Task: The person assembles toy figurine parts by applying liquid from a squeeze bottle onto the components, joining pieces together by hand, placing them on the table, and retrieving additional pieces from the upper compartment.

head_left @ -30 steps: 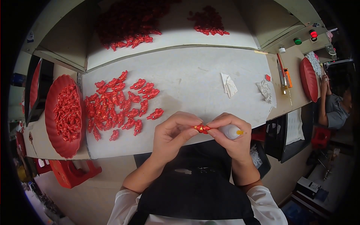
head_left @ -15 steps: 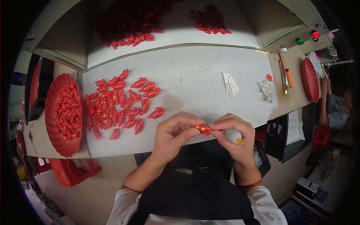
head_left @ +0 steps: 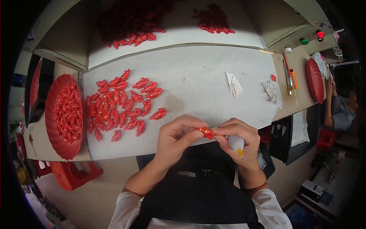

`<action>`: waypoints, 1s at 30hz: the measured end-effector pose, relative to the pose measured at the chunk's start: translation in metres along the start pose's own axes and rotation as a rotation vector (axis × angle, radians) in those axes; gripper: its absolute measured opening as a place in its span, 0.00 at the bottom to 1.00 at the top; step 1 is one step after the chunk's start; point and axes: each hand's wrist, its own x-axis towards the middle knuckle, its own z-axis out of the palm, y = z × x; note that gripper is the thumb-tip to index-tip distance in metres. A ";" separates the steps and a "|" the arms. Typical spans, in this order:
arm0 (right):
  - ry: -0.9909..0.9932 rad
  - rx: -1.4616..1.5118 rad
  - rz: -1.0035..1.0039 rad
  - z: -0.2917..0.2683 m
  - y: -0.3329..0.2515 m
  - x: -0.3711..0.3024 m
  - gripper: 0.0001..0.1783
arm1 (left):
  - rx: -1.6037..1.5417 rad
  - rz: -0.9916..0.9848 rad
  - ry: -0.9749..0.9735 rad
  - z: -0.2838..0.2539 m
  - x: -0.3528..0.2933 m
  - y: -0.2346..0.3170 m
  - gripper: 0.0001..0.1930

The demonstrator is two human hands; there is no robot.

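Left hand [head_left: 176, 135]: fingers are pinching red piece [head_left: 206, 133] | Right hand [head_left: 249, 137]: fingers meet at piece's 3 o'clock end, bottle [head_left: 236, 143] tucked inside hand | Red piece: at 6 o'clock edge of table [head_left: 198, 87] | Loose pieces [head_left: 103, 107]: toward 10 o'clock | Tissue [head_left: 234, 85]: 1 o'clock

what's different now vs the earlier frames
In the right hand, the bottle has swung so its yellow tip, which pointed rightward, now points toward the person. The small red figure has turned slightly. Nothing was taken or released: the left hand still pinches the figure, and the loose red figures lie as before.
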 end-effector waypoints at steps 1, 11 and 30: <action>0.000 0.000 0.001 0.000 0.000 0.000 0.12 | 0.002 -0.006 0.004 0.000 0.000 0.000 0.08; 0.027 -0.121 0.022 0.003 -0.006 -0.002 0.12 | -0.109 -0.071 -0.017 -0.002 0.002 -0.006 0.08; 0.024 -0.167 0.077 0.005 -0.009 0.001 0.10 | -0.176 -0.139 -0.001 -0.005 0.004 -0.008 0.07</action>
